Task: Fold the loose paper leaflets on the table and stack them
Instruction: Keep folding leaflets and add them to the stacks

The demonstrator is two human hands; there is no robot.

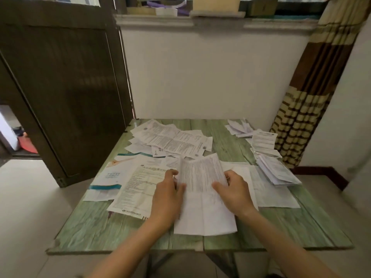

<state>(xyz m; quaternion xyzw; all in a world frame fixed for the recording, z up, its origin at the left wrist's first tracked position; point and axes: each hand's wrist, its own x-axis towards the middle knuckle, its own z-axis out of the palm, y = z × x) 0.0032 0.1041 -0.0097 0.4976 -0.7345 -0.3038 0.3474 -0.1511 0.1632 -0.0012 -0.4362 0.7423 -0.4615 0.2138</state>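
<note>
The green wood-grain desk [96, 233] fills the lower half of the frame, its top strewn with printed paper. A loose heap of unfolded leaflets [170, 139] lies at upper centre of the desk, and more flat sheets, one with a teal band [112, 175], spread over its left side. Along the right edge sit the folded ones: a leaning stack of folded leaflets [278, 173] and, above it in the frame, two smaller folded piles [263, 142].

At centre, near the front edge, lies the leaflet being folded [202, 199]. Its far half is lifted and curling toward the person, while the near half lies flat on the desk.

The left hand [168, 195] has its fingers curled round the sheet's left edge, with the thumb on the paper. The right hand [234, 189] pinches the right edge the same way, fingers bent over the raised flap. Both are partly closed on this one sheet.

Judging by that raised flap, the step is a fold in half, and plenty of sheets are left to do. To do it well, I would bring the far edge down until its corners meet the near corners, hold them there with one hand, and run the other across the bend from the middle outward. The paper looks thin and already creased, so following an existing crease should keep the fold square and let it stack flat on the right.
</note>
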